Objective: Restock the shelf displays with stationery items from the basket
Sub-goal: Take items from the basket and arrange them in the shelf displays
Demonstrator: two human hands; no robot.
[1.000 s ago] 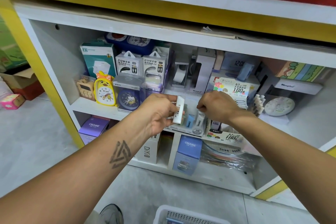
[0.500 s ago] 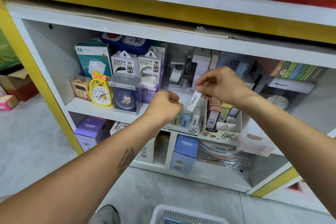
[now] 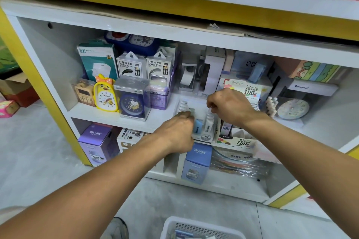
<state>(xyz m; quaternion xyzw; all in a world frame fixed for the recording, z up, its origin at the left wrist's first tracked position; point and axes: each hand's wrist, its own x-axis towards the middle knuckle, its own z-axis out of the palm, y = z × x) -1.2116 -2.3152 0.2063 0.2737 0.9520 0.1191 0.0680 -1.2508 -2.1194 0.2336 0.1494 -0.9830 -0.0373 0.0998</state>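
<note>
both hands lowered onto lead tray (image 3: 202,137), right hand (image 3: 231,105) pinching refill (image 3: 209,117), left hand (image 3: 179,132) curled, contents unclear

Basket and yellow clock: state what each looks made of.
Basket: white plastic, judging by its moulded rim and slotted wall. Yellow clock: likely glossy plastic, chick-shaped, with sheen on its body; the face cover cannot be told.

power bank boxes (image 3: 145,66): 2 | CRUHRE boxes (image 3: 97,141): 2 | hands (image 3: 177,132): 2 | basket (image 3: 202,228): 1
</note>
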